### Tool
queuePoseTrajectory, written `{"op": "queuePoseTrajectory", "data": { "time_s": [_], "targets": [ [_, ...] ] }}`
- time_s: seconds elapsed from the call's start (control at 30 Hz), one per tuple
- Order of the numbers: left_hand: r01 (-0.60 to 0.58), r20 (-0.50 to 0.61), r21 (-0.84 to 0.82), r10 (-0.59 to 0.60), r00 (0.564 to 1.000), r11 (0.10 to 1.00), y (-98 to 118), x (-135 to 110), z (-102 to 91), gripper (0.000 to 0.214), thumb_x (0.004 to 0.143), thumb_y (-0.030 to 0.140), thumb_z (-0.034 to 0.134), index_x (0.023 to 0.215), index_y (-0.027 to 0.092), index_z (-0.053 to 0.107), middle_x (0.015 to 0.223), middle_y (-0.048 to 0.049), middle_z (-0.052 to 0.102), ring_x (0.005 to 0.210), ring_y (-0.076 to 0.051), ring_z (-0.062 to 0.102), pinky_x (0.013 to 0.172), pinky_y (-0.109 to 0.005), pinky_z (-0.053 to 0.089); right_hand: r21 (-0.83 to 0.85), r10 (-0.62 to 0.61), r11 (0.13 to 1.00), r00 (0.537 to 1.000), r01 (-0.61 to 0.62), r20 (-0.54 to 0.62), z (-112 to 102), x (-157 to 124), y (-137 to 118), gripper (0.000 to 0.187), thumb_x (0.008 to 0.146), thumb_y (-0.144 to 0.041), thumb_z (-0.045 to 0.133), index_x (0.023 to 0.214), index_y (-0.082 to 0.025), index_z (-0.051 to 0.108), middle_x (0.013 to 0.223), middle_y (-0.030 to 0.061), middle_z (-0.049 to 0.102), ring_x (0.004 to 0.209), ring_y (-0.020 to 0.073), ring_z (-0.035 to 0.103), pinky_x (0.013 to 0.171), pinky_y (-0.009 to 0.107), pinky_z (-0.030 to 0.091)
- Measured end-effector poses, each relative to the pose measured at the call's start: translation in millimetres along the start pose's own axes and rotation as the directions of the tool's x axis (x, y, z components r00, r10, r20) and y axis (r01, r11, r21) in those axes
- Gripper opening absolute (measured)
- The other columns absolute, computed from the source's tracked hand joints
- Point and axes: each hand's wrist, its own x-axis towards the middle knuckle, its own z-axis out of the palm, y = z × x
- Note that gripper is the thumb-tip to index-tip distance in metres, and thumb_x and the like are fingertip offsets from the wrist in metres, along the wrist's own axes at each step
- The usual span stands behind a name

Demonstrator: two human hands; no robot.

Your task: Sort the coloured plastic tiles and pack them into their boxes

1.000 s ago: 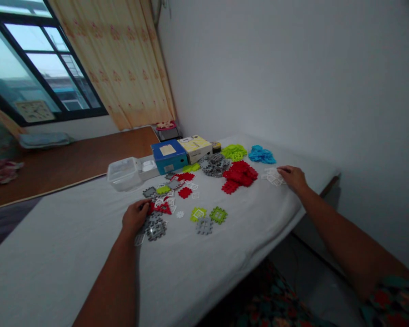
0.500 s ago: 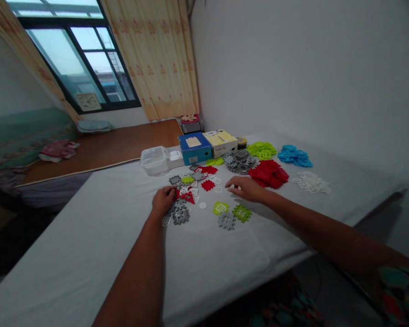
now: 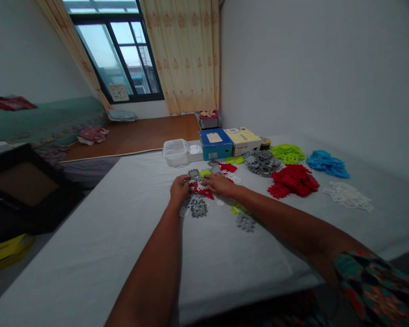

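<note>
A mixed spread of flat plastic interlocking pieces lies on the white-covered table. My left hand (image 3: 179,190) is at its left edge, fingers curled together beside a red piece (image 3: 193,187); whatever they grip is hidden. Over the right side of the spread, my right hand (image 3: 220,185) reaches in with its fingers stretched out, touching pieces near a lime green one (image 3: 205,173). Just in front of the hands lies a grey notched piece (image 3: 199,209). Another grey piece (image 3: 246,222) sits below my right forearm, which partly covers a lime green piece (image 3: 236,208).
Sorted piles stand to the right: grey (image 3: 262,162), lime green (image 3: 288,153), red (image 3: 293,180), blue (image 3: 327,163) and white (image 3: 348,196). Behind the spread are a clear plastic tub (image 3: 175,153), a blue box (image 3: 215,144) and a yellow-and-white box (image 3: 242,141).
My right hand has moved left from beside the spread onto its pieces. My left hand stays at the left edge. The whole view has shifted, with things appearing farther right.
</note>
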Motion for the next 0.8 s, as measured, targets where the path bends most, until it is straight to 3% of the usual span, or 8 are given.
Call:
{"op": "queuePoseTrajectory", "data": {
  "time_s": [0.2, 0.33, 0.47, 0.6, 0.8],
  "targets": [
    [0.068, 0.025, -0.199, -0.065, 0.998, 0.978, -0.4, 1.1, 1.5, 0.03, 0.072, 0.011, 0.057, 0.096, 0.016, 0.075, 0.11, -0.0116, 0.072, 0.111, -0.026, 0.062, 0.105, -0.047, 0.042, 0.05, -0.059, 0.997, 0.998, 0.057, 0.025, -11.8, -37.4, 7.6, 0.022, 0.083, -0.007, 0.06, 0.099, -0.018, 0.07, 0.123, 0.0117, 0.061, 0.108, 0.0226, 0.059, 0.092, 0.034, 0.046],
    [0.075, 0.12, -0.299, -0.041, 0.992, 0.951, 5.0, -1.4, 1.9, 0.03, 0.073, 0.023, 0.061, 0.098, 0.013, 0.074, 0.097, -0.0109, 0.075, 0.095, -0.025, 0.069, 0.09, -0.043, 0.054, 0.104, -0.011, 0.994, 0.999, 0.015, -0.036, -17.8, -64.3, 12.9, 0.02, 0.078, -0.004, 0.06, 0.089, -0.019, 0.069, 0.105, 0.0081, 0.065, 0.097, 0.0197, 0.061, 0.084, 0.03, 0.047],
    [0.081, 0.074, -0.431, -0.054, 0.996, 0.899, 1.1, -1.3, -7.3, 0.039, 0.076, 0.031, 0.058, 0.107, 0.012, 0.072, 0.103, -0.0127, 0.074, 0.098, -0.024, 0.069, 0.082, -0.037, 0.056, 0.14, 0.122, 0.985, 0.985, -0.105, -0.119, -17.9, -79.4, 20.5, 0.028, 0.079, -0.002, 0.053, 0.093, -0.019, 0.069, 0.096, 0.006, 0.069, 0.091, 0.019, 0.063, 0.084, 0.031, 0.047],
    [0.106, -0.061, -0.311, -0.131, 0.989, 0.944, -11.2, 1.8, -15.5, 0.039, 0.075, 0.026, 0.052, 0.105, 0.012, 0.072, 0.102, -0.012, 0.074, 0.098, -0.023, 0.068, 0.082, -0.035, 0.055, 0.171, 0.214, 0.969, 0.952, -0.178, -0.218, -13.6, -85.3, 24.3, 0.025, 0.085, -0.011, 0.055, 0.102, -0.02, 0.07, 0.104, 0.0068, 0.071, 0.097, 0.0201, 0.062, 0.088, 0.034, 0.046],
    [0.084, -0.021, -0.261, -0.093, 0.995, 0.962, -15.9, 3.3, -8.1, 0.029, 0.07, 0.021, 0.056, 0.09, 0.017, 0.076, 0.087, -0.0064, 0.075, 0.089, -0.021, 0.069, 0.088, -0.036, 0.053, 0.042, 0.077, 0.996, 0.994, -0.074, -0.075, -16.5, -83.1, 10.0, 0.037, 0.089, -0.031, 0.063, 0.124, -0.018, 0.064, 0.123, 0.0123, 0.066, 0.11, 0.0253, 0.057, 0.096, 0.04, 0.041]
  ]
}}
